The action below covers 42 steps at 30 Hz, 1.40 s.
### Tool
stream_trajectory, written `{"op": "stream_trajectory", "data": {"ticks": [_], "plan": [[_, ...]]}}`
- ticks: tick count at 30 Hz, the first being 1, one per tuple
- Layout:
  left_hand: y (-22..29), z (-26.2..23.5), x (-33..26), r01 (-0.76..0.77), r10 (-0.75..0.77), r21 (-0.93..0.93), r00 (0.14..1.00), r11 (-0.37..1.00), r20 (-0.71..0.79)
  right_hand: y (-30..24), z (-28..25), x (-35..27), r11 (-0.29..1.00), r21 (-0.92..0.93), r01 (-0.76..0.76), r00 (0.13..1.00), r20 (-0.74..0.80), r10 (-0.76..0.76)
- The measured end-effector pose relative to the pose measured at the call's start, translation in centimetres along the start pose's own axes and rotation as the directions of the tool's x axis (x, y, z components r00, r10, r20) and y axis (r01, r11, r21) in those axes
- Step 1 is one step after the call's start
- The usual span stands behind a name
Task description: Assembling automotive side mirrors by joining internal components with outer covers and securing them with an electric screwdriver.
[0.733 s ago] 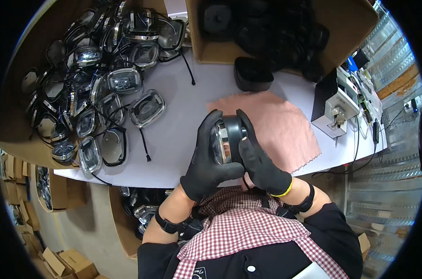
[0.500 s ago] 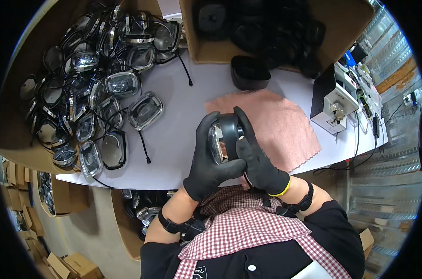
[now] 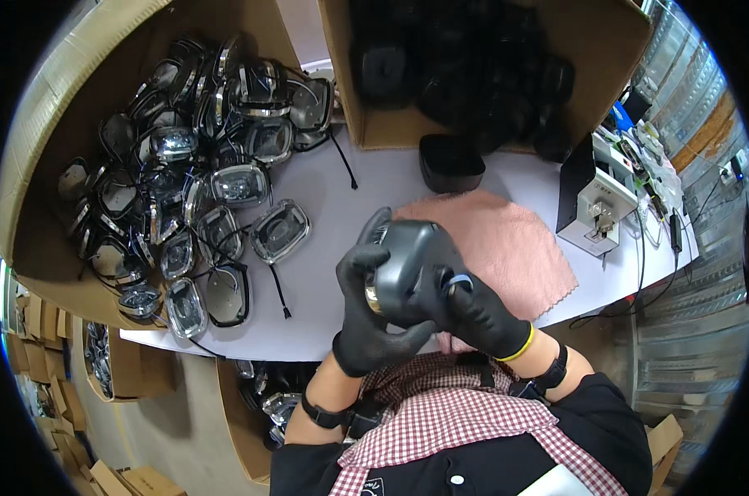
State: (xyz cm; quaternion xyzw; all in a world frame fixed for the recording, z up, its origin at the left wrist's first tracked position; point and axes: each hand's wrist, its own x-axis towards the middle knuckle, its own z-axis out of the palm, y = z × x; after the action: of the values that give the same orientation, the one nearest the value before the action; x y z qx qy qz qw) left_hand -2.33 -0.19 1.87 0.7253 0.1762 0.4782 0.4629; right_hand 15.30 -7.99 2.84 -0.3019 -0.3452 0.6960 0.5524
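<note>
Now both hands (image 3: 420, 310) grip lamp housing (image 3: 407, 264), long axis upright, dark back twd camera

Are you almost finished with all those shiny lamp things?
Not nearly. Black housings already fill the cardboard box, one more stands before it. Left hand and right hand hold one lamp unit above the pink cloth. A big pile of lamps waits.

Bright, even overhead light across my view; heavy fisheye bend at the rim.

I see sharp glare on the pile of chrome-rimmed glossy lamp housings (image 3: 201, 178), deep shadow inside the brown cardboard box of black parts (image 3: 473, 66), and soft blur with black vignette around my edges.
</note>
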Motion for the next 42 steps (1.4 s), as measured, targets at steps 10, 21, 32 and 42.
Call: {"op": "stream_trajectory", "data": {"ticks": [10, 21, 32, 42], "plan": [[1.3, -0.5, -0.2, 0.150, -0.150, 0.000, 0.988, 0.989, -0.019, -0.8, -0.7, -0.7, 0.228, -0.859, 0.459, 0.772, 0.258, -0.581], [0.8, 2.3, -1.2, 0.182, -0.186, -0.037, 0.958, 0.983, -0.219, -1.3, -2.2, -1.0, 0.538, -0.711, 0.454, 0.858, 0.186, -0.478], [-0.8, 3.9, 0.0, 0.496, -0.770, -0.854, 0.602, 0.153, 0.211, 0.4, -4.6, 1.3, 0.771, -0.488, 0.409, 0.910, 0.154, -0.385], [0.4, 2.7, -1.0, 0.495, -0.483, -0.341, 0.866, 0.799, 0.128, -0.5, -3.2, 0.0, 0.827, -0.462, 0.320, 0.942, 0.065, -0.329]]}}
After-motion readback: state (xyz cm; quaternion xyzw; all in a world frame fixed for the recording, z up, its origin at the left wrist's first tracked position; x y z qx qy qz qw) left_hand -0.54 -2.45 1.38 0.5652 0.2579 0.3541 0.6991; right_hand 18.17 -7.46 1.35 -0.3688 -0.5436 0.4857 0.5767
